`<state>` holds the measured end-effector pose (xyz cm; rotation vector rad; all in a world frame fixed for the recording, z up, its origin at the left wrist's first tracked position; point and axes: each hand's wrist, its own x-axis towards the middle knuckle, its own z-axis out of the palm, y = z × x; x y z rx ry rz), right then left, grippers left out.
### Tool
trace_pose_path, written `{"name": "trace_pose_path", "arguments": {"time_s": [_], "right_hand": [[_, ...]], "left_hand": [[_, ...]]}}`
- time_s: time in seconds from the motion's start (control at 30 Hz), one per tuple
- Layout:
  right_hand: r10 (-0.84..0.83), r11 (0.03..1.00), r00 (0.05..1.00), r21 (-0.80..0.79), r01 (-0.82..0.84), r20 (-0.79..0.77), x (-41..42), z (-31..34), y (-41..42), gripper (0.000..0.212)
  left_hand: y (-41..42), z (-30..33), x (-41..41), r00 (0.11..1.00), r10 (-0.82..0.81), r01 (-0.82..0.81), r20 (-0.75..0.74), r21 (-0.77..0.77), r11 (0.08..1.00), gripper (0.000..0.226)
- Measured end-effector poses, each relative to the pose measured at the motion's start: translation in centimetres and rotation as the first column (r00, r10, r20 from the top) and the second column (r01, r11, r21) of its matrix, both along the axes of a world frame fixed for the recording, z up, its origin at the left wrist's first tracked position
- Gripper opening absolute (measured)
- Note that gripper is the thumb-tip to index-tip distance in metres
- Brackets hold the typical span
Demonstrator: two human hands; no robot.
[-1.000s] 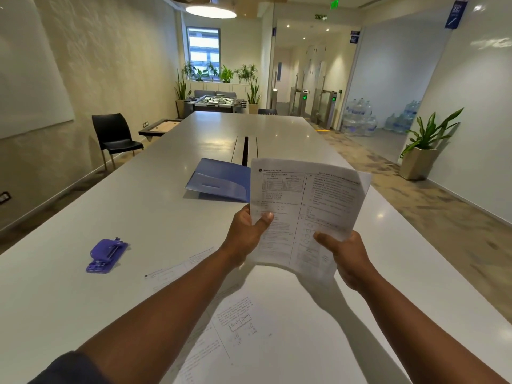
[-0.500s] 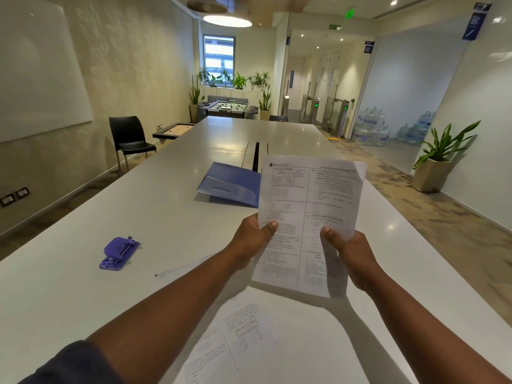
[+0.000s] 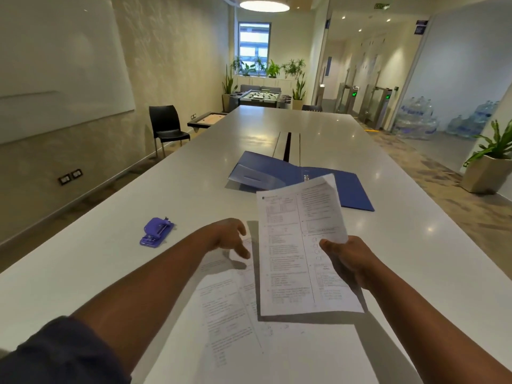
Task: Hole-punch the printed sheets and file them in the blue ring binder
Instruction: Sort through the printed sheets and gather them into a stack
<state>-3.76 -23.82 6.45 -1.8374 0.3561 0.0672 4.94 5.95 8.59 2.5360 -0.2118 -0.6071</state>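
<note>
The right hand (image 3: pixel 347 261) pinches a printed sheet (image 3: pixel 302 245) by its right edge and holds it up above the table (image 3: pixel 110 253), thumb on the printed face. The left hand (image 3: pixel 230 236) hangs free just left of the sheet, fingers loose and holding nothing, above more sheets (image 3: pixel 235 328) lying flat at the near edge. The punch (image 3: pixel 156 232) sits well to the left; the blue binder (image 3: pixel 291 176) lies open farther off, right of centre, its rings just beyond the held sheet's top.

Nothing appears punched yet, so the step looks like gathering the sheets. It would go best to square the pages into one stack, tap the edges flush, then bring the punch in with the left hand and centre it on the long left margin before pressing.
</note>
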Motion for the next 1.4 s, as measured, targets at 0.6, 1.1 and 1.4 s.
{"name": "trace_pose_path", "arguments": {"time_s": [0.6, 1.1, 1.4], "right_hand": [[0.142, 0.987, 0.978, 0.097, -0.128, -0.155, 1.8, -3.5, 4.1, 0.024], [0.117, 0.987, 0.981, 0.127, -0.098, -0.155, 1.6, -1.9, 3.8, 0.024], [0.034, 0.983, 0.984, 0.181, -0.001, -0.177, 0.8, -2.3, 4.2, 0.02]], "left_hand": [[6.8, -3.0, 0.0, 0.993, 0.113, -0.094, -0.03, 0.364, 0.927, 0.103], [7.3, -3.7, 1.0, 0.81, 0.519, -0.569, -0.275, -0.584, 0.578, 0.042], [6.0, -5.8, -0.1, 0.735, 0.315, -0.669, -0.6, -0.716, 0.199, 0.053]]}}
